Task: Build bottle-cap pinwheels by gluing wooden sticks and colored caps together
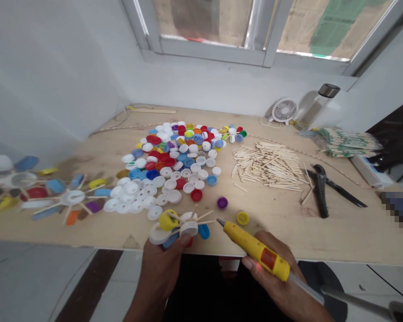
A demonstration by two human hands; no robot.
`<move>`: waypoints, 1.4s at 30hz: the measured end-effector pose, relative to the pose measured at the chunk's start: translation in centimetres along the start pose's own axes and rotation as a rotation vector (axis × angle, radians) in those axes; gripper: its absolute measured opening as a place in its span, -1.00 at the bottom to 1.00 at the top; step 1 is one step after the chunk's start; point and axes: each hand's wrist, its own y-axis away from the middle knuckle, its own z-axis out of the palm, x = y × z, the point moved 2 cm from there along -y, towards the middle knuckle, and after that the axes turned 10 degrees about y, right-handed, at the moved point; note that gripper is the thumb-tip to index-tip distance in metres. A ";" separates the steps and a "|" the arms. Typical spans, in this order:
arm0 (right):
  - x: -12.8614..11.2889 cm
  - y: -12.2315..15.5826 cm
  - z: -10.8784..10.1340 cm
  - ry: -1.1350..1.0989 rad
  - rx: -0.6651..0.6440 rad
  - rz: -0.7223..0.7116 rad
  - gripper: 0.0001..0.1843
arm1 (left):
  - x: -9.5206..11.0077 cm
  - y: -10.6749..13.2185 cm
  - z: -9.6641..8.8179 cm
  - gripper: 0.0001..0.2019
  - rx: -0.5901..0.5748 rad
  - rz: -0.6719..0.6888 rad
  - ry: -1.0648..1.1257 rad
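Plywood table (336,237), left hand (161,273) gripping bottle-cap-and-stick wheel (183,226), right hand (272,273) clenching yellow soldering iron (255,250)

Held: cap-and-stick wheel (184,228), underside hidden by my left hand (163,268). Far-left cap wheel (22,180): blurred, edge-cut.

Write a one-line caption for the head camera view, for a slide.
A right hand holds a yellow soldering iron near a left hand gripping a bottle-cap wheel.

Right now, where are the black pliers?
In the head view, the black pliers lie toward the right of the plywood board, just right of the pile of wooden sticks.
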 end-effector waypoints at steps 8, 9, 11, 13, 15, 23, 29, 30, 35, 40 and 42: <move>0.0 0.0 0.8 0.104 0.021 -0.045 -0.68 | 0.3 0.3 0.7 -0.67 0.040 0.006 -0.026; 0.0 -0.1 0.8 0.101 0.023 -0.047 -0.67 | 0.3 0.3 0.8 -0.66 0.040 0.001 -0.026; -0.1 -0.1 0.9 0.087 0.005 -0.039 -0.67 | 0.3 0.4 0.8 -0.65 0.041 -0.008 -0.027; -0.1 -0.1 1.0 0.078 -0.013 -0.033 -0.67 | 0.3 0.4 0.8 -0.64 0.055 -0.003 -0.030; -0.1 -0.1 0.9 0.091 -0.007 -0.042 -0.67 | 0.2 0.4 0.7 -0.64 0.063 0.010 -0.016; -0.1 -0.1 0.5 0.153 0.049 -0.068 -0.67 | 0.0 0.1 0.1 -0.67 0.035 -0.006 -0.058; -0.4 -0.2 0.5 0.134 0.038 -0.080 -0.68 | 0.0 0.3 0.1 -0.67 0.052 0.021 -0.052; -0.4 -0.2 0.5 0.129 0.029 -0.074 -0.68 | 0.0 0.3 0.0 -0.67 0.046 0.016 -0.051; -0.1 -0.2 0.4 0.133 0.040 -0.088 -0.68 | -0.3 0.0 -0.4 -0.64 0.006 0.002 -0.020; 0.1 -0.5 0.2 0.139 0.069 -0.050 -0.67 | -0.4 -0.1 -0.4 -0.64 0.005 0.012 -0.007; 0.2 -0.5 0.0 0.115 0.079 -0.025 -0.69 | -0.4 -0.1 -0.4 -0.64 0.013 0.010 -0.016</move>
